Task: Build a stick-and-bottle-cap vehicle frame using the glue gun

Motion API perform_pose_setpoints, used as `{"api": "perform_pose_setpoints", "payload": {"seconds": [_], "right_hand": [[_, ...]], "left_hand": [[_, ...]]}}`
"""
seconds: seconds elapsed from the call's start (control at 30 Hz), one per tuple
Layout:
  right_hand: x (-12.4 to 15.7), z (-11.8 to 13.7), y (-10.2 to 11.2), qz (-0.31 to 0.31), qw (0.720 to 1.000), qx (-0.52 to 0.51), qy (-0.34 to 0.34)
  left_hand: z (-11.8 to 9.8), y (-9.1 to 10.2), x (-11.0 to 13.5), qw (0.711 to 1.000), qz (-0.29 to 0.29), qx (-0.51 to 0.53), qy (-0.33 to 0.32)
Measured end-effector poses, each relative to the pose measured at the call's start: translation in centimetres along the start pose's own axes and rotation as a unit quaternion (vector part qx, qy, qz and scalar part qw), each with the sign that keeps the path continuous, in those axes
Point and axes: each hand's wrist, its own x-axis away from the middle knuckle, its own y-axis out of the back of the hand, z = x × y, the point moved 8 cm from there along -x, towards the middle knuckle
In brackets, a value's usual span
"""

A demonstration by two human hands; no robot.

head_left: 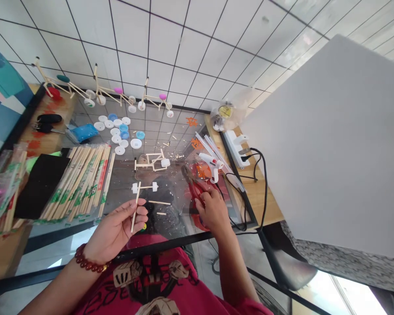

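Note:
My left hand (116, 223) grips a thin wooden stick (135, 214) upright between fingers and thumb. The stick's top meets a crosspiece with white bottle-cap wheels (145, 187), and I cannot tell if they are joined. My right hand (213, 211) closes around the red handles of a pair of pliers (193, 186) on the glass tabletop (174, 214). Just above it lies a white hot glue gun (212, 164) beside several glue sticks (213, 148). Short cut sticks (159, 202) lie between my hands, and a wooden frame with white caps (151, 162) stands farther out.
Bundled wrapped chopsticks (79, 183) lie left of my hands, with loose bottle caps (116, 131) beyond them. Several finished stick models (101, 92) stand at the far edge. To the right are a power strip (236, 148), black cables (259, 183) and a large white board (328, 140).

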Motion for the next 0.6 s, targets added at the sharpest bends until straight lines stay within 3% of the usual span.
{"api": "perform_pose_setpoints", "payload": {"seconds": [0.1, 0.17, 0.2, 0.3, 0.37, 0.4, 0.43, 0.5, 0.6], "right_hand": [[-0.4, -0.8, 0.6, 0.021, 0.991, -0.121, -0.057], [0.4, -1.2, 0.3, 0.053, 0.948, -0.3, -0.096], [1.1, -0.9, 0.0, 0.073, 0.905, -0.404, -0.108], [3.5, 1.0, 0.3, 0.097, 0.731, -0.668, -0.098], [4.9, 3.2, 0.9, 0.133, 0.637, -0.757, -0.062], [5.5, 4.3, 1.0, 0.166, 0.607, -0.776, -0.05], [6.1, 5.3, 0.8, 0.199, 0.589, -0.782, -0.046], [6.9, 6.6, 0.1, 0.249, 0.584, -0.77, -0.062], [7.4, 7.0, -1.0, 0.264, 0.63, -0.725, -0.083]], "left_hand": [[0.2, -0.3, -0.2, 1.0, 0.011, -0.009, 0.013], [0.3, -0.5, -0.1, 1.0, 0.02, -0.009, 0.017], [0.4, -0.6, -0.1, 1.0, 0.022, -0.009, 0.017], [0.5, -0.6, -0.1, 1.0, 0.024, -0.01, 0.015], [0.6, -0.5, -0.1, 0.999, 0.029, -0.021, 0.016], [0.6, -0.6, -0.2, 0.999, 0.034, -0.03, 0.018], [0.7, -0.7, -0.1, 0.998, 0.042, -0.038, 0.02], [0.9, -1.0, 0.0, 0.997, 0.061, -0.051, 0.022], [1.0, -1.6, 0.3, 0.995, 0.081, -0.062, 0.013]]}}
